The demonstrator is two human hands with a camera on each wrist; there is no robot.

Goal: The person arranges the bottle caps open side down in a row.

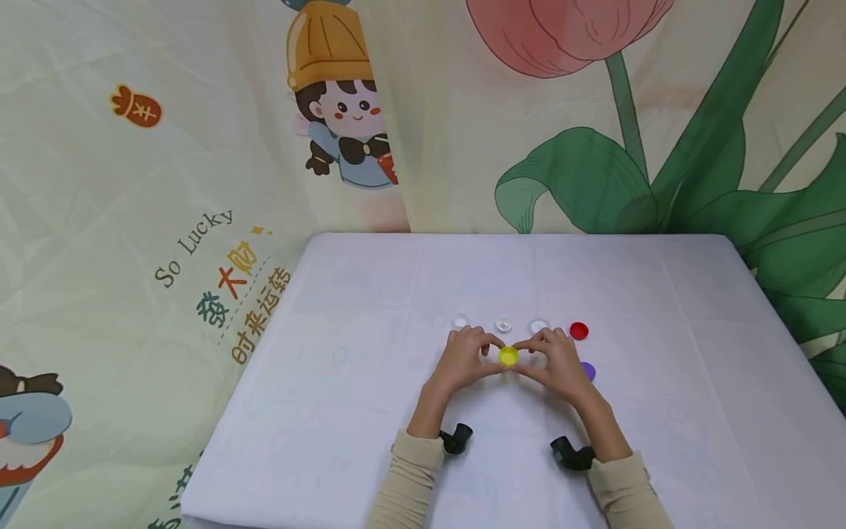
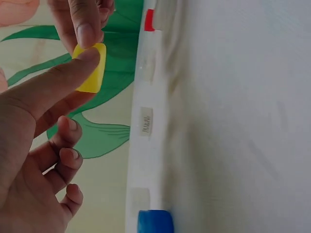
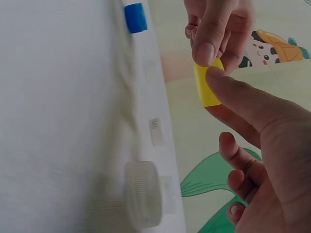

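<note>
A small yellow bottle cap [image 1: 508,356] is held up off the table between both hands. My left hand [image 1: 465,358] pinches one side of it between thumb and forefinger. From the opposite side my right hand [image 1: 555,365] pinches it the same way. In the left wrist view the cap [image 2: 92,73] appears side-on, with both thumbs on its near face. The right wrist view gives the cap [image 3: 206,85] with its open or closed side hard to tell. The other fingers of both hands are bent and hold nothing.
Whitish translucent caps [image 1: 504,325] and a red cap [image 1: 579,330] form a row beyond the hands. A purple cap [image 1: 588,372] lies partly behind the right hand. A blue cap [image 2: 155,222] shows in the wrist views. All rest on a white-covered table [image 1: 317,426] before a printed cloth.
</note>
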